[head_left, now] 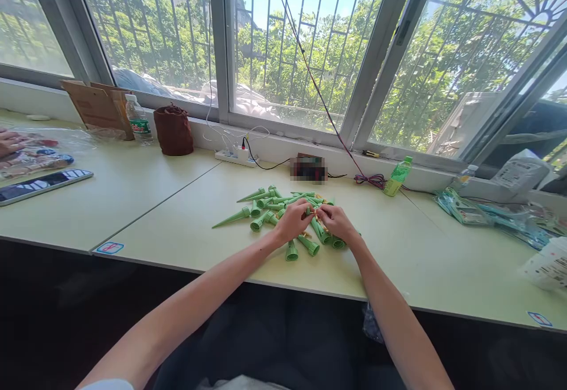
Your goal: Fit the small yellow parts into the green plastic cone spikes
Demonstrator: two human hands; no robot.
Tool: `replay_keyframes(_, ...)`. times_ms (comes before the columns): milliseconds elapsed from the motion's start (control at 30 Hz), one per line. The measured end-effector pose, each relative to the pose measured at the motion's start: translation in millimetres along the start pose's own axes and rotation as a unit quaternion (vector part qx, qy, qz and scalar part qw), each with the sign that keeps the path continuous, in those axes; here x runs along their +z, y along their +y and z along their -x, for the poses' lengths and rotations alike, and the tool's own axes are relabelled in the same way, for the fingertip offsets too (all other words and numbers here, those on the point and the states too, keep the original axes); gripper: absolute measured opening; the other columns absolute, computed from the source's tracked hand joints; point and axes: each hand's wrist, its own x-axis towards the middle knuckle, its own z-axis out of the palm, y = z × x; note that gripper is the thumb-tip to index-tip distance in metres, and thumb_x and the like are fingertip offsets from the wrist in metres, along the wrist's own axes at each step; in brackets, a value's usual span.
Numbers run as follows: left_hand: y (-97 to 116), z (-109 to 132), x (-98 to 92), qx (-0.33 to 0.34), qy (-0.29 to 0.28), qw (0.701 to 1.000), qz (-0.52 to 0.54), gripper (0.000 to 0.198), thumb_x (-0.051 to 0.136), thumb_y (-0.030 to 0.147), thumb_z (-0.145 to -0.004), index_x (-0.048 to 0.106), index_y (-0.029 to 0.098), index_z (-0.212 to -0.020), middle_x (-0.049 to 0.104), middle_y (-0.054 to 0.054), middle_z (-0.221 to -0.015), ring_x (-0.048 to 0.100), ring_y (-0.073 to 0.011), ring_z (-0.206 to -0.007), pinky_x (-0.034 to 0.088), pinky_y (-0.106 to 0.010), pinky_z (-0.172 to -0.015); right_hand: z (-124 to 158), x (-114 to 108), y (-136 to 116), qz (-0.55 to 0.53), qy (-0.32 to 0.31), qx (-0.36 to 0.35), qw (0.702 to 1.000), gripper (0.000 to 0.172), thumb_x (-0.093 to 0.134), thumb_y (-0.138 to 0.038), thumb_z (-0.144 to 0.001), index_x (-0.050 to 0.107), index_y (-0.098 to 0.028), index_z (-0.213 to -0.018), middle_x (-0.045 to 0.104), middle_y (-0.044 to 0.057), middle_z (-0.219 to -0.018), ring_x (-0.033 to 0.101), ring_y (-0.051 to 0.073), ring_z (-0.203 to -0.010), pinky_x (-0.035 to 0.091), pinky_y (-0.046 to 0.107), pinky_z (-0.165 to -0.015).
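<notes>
Many slim green plastic cones (266,207) lie heaped on the pale table (177,201), straight ahead of the person and back from its near edge. Both hands rest on the right half of the heap. The left hand (293,220) and the right hand (337,223) meet fingertip to fingertip, fingers curled in and pinched on one small cone between them, with a yellowish speck there. Exactly how they grip it is too small to make out.

Most cones spread to the left of the hands, long axes roughly along the table, tips pointing left and away. One longest cone (231,218) lies apart at the heap's left edge, tip to the left. Two short cones (291,252) sit just below the left hand, wide mouths toward the person.

Along the window sill stand a green drink bottle (398,176) to the right, a white power strip (234,155) and a brown pouch (173,130) to the left. Another person's hand (9,140) shows at the far left edge.
</notes>
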Motion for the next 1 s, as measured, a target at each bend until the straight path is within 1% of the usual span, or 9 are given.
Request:
replay_keyframes(233, -0.9, 0.9, 0.8, 0.022, -0.004, 1.0, -0.004, 0.01, 0.057, 0.018, -0.087, 0.062, 0.016, -0.08, 0.054, -0.001, -0.078, 0.051, -0.0105, -0.062, 0.044, -0.024, -0.062, -0.6, 0.6, 1.9, 0.008, 0.001, 0.003, 1.0, 0.035, 0.042, -0.039, -0.09, 0.046, -0.019, -0.061, 0.046, -0.002, -0.058, 0.039, 0.013, -0.057, 0.029, 0.025, -0.054)
replay_keyframes(300, -1.0, 0.5, 1.5, 0.01, 0.002, 1.0, 0.002, 0.009, 0.058, 0.019, -0.086, 0.063, 0.016, -0.079, 0.054, -0.001, -0.077, 0.05, -0.0097, -0.06, 0.044, -0.024, -0.061, -1.1, 0.7, 1.9, 0.007, 0.004, 0.007, 1.0, 0.038, 0.041, -0.042, -0.091, 0.046, -0.019, -0.061, 0.046, -0.001, -0.057, 0.041, 0.013, -0.056, 0.03, 0.025, -0.054)
replay_keyframes(400, -1.8, -0.5, 2.7, -0.018, 0.018, 1.0, 0.013, 0.008, 0.059, 0.02, -0.085, 0.064, 0.016, -0.082, 0.055, -0.001, -0.078, 0.048, -0.0081, -0.056, 0.043, -0.024, -0.059, -2.0, 0.7, 3.1, 0.008, 0.031, 0.022, 0.999, 0.043, 0.037, -0.046, -0.092, 0.049, -0.019, -0.061, 0.049, -0.001, -0.057, 0.043, 0.013, -0.055, 0.032, 0.025, -0.055)
replay_keyframes(500, -2.3, -1.3, 3.3, -0.033, 0.03, 0.999, 0.008, 0.007, 0.059, 0.019, -0.085, 0.065, 0.015, -0.086, 0.058, -0.002, -0.081, 0.049, -0.0081, -0.056, 0.043, -0.024, -0.059, -2.4, 0.8, 6.2, 0.024, 0.057, 0.044, 0.997, 0.04, 0.04, -0.044, -0.091, 0.053, -0.019, -0.064, 0.052, 0.0, -0.056, 0.046, 0.014, -0.053, 0.035, 0.026, -0.056)
replay_keyframes(567, -2.0, -1.6, 3.0, -0.034, 0.04, 0.999, -0.011, 0.006, 0.059, 0.019, -0.084, 0.064, 0.015, -0.087, 0.058, -0.002, -0.079, 0.049, -0.0094, -0.058, 0.043, -0.024, -0.059, -1.8, 1.1, 8.3, 0.036, 0.049, 0.045, 0.997, 0.028, 0.047, -0.039, -0.087, 0.057, -0.019, -0.069, 0.057, 0.0, -0.059, 0.05, 0.014, -0.056, 0.038, 0.026, -0.058)
replay_keyframes(667, -0.9, -1.9, 2.3, -0.037, 0.051, 0.997, -0.038, 0.006, 0.058, 0.019, -0.084, 0.062, 0.015, -0.082, 0.056, -0.001, -0.073, 0.048, -0.011, -0.058, 0.041, -0.025, -0.059, -0.4, 2.3, 10.2, 0.053, 0.012, 0.047, 0.997, 0.014, 0.056, -0.032, -0.079, 0.06, -0.019, -0.079, 0.064, 0.0, -0.066, 0.056, 0.014, -0.059, 0.042, 0.026, -0.062)
replay_keyframes(733, 0.0, -2.0, 2.1, -0.041, 0.05, 0.997, -0.044, 0.008, 0.057, 0.02, -0.084, 0.06, 0.016, -0.078, 0.056, -0.001, -0.072, 0.048, -0.0113, -0.058, 0.04, -0.025, -0.059, 0.3, 3.4, 10.5, 0.069, -0.005, 0.049, 0.996, 0.014, 0.06, -0.03, -0.076, 0.061, -0.018, -0.083, 0.065, 0.0, -0.068, 0.057, 0.014, -0.06, 0.042, 0.026, -0.062)
replay_keyframes(867, 1.4, -2.0, 2.2, -0.046, 0.041, 0.997, -0.046, 0.01, 0.056, 0.019, -0.083, 0.056, 0.016, -0.074, 0.054, -0.001, -0.071, 0.048, -0.0119, -0.059, 0.039, -0.025, -0.058, 0.9, 5.5, 8.3, 0.113, -0.014, 0.053, 0.992, 0.02, 0.064, -0.032, -0.073, 0.061, -0.019, -0.088, 0.066, -0.001, -0.068, 0.059, 0.015, -0.066, 0.041, 0.025, -0.063)
replay_keyframes(1000, 2.2, -1.5, 2.0, -0.053, 0.022, 0.997, -0.042, 0.011, 0.054, 0.018, -0.083, 0.053, 0.017, -0.072, 0.055, -0.001, -0.072, 0.047, -0.0121, -0.059, 0.039, -0.026, -0.059, 1.3, 6.3, 3.8, 0.15, -0.018, 0.081, 0.985, 0.029, 0.069, -0.034, -0.069, 0.061, -0.021, -0.093, 0.067, -0.003, -0.07, 0.061, 0.016, -0.07, 0.036, 0.024, -0.06)
